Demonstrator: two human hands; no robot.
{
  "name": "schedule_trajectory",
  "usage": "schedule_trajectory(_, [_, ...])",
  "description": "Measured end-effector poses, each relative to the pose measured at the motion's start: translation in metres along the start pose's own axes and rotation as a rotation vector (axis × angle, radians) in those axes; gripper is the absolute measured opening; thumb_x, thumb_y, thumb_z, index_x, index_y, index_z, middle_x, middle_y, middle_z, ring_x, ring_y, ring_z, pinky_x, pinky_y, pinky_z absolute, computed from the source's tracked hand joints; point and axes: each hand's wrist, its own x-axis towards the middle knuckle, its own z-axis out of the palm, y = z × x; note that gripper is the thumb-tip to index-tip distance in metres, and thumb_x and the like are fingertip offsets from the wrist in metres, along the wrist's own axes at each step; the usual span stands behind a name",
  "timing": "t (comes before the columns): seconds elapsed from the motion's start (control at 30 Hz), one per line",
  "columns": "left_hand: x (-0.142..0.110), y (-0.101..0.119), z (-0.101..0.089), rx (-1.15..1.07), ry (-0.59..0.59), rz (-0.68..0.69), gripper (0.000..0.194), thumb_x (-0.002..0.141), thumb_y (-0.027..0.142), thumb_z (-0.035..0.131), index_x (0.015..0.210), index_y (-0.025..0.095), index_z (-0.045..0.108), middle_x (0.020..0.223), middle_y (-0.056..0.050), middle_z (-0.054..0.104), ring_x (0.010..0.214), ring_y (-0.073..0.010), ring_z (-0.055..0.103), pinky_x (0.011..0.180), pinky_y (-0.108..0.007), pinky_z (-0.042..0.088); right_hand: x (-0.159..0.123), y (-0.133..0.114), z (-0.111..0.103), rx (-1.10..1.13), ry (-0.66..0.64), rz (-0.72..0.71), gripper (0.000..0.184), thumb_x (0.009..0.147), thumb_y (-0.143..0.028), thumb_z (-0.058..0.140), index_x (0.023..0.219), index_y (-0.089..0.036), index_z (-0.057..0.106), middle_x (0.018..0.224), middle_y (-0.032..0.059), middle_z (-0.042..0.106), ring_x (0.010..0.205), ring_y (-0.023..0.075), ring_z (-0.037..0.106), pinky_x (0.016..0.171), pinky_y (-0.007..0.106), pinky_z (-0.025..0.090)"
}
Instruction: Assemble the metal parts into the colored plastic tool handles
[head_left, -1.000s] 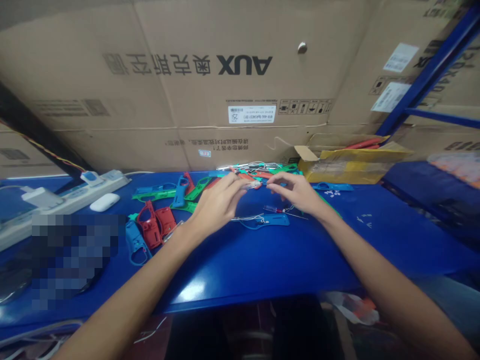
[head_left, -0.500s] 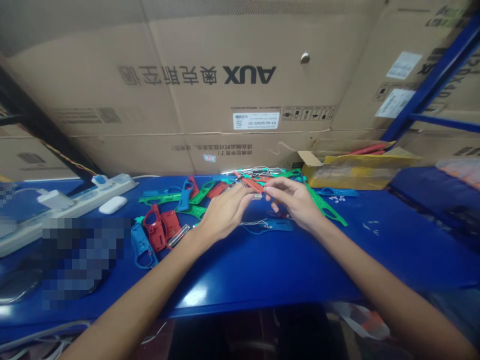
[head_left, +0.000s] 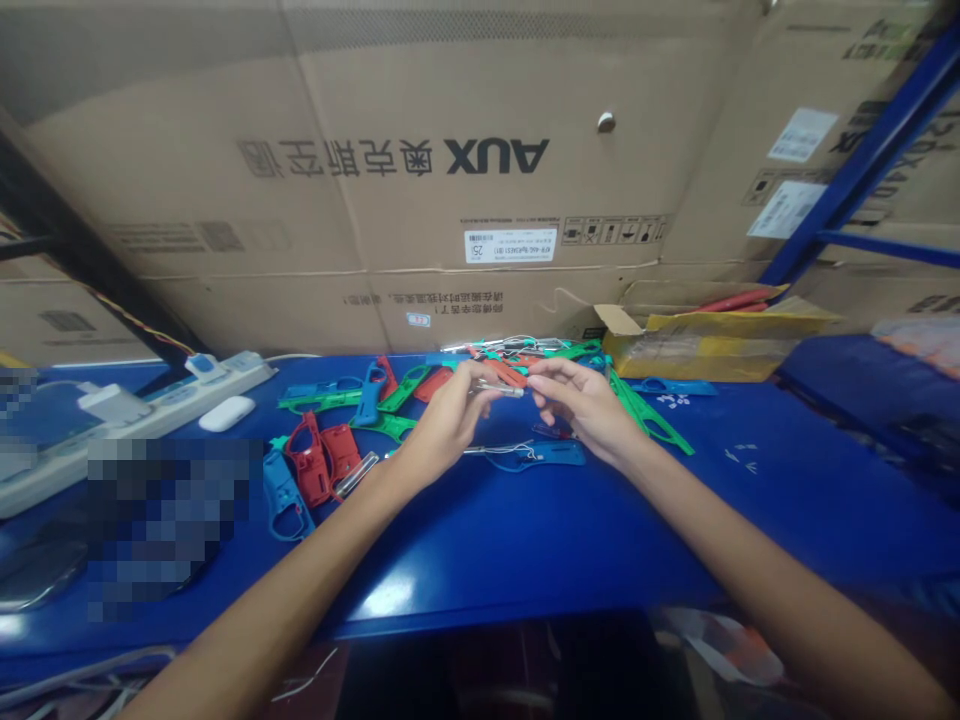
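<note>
My left hand [head_left: 454, 415] is closed, with a shiny metal tube-like piece [head_left: 501, 389] at its fingertips. Just above that piece is a red plastic part [head_left: 511, 374], held between my two hands. My right hand [head_left: 577, 397] pinches the red part's right end between thumb and fingers. Below the hands, a blue plastic shell [head_left: 544, 456] lies on the table with thin white wires across it. Behind the hands is a heap of green and red parts, metal pieces and wires [head_left: 536, 345], partly hidden by my fingers.
Blue, red and green shells [head_left: 315, 460] lie to the left. A power strip [head_left: 240, 375] and white case [head_left: 226, 412] are further left. A carton [head_left: 705, 345] stands at back right, near a long green part [head_left: 652, 415] and small white bits [head_left: 673, 402].
My left fingers have shifted and curled, so more of the metal piece shows. The red part stays between both hands, and my right hand has barely moved.
</note>
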Motion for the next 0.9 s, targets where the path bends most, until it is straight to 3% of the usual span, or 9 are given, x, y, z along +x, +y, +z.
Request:
schedule_trajectory(0.1, [0.0017,0.0014,-0.0008,-0.005,-0.032,0.079,0.028,0.107,0.026,0.039,0.132,0.025,0.051,0.114,-0.008,0.057,0.090,-0.0157,0.061,0.079,-0.031,0.053,-0.0010,-0.0031,0.0000,-0.003,-0.035,0.018,0.027,0.073,-0.038,0.082,0.090,-0.023,0.068,0.072,-0.0015,0.061,0.058,0.0100,0.052,0.049,0.026,0.044])
schedule_trajectory(0.23, [0.0023,0.0021,0.0001,-0.024,-0.036,0.130,0.029,0.107,0.023,0.037,0.128,0.027,0.057,0.116,-0.008,0.056,0.099,-0.0171,0.059,0.080,-0.031,0.055,-0.0026,-0.0042,0.0008,0.018,-0.056,0.011,0.029,0.072,-0.036,0.083,0.093,-0.022,0.068,0.076,-0.0013,0.062,0.059,0.0095,0.052,0.048,0.025,0.043])
schedule_trajectory(0.5, [0.0019,0.0005,-0.0016,0.046,-0.075,0.143,0.029,0.107,0.022,0.039,0.131,0.025,0.055,0.116,-0.009,0.063,0.097,-0.0174,0.062,0.087,-0.035,0.055,-0.0045,-0.0045,0.0010,-0.029,-0.097,0.001,0.025,0.076,-0.037,0.080,0.094,-0.023,0.067,0.077,-0.0015,0.063,0.059,0.0097,0.054,0.046,0.024,0.041])
schedule_trajectory(0.9, [0.0044,0.0066,-0.0079,0.059,-0.113,0.174,0.027,0.107,0.020,0.040,0.128,0.023,0.057,0.116,-0.010,0.064,0.110,-0.0189,0.062,0.095,-0.038,0.052,-0.0036,-0.0052,-0.0037,-0.124,-0.105,-0.089,0.028,0.077,-0.036,0.080,0.095,-0.022,0.064,0.078,-0.0008,0.067,0.059,0.0109,0.058,0.055,0.028,0.050])
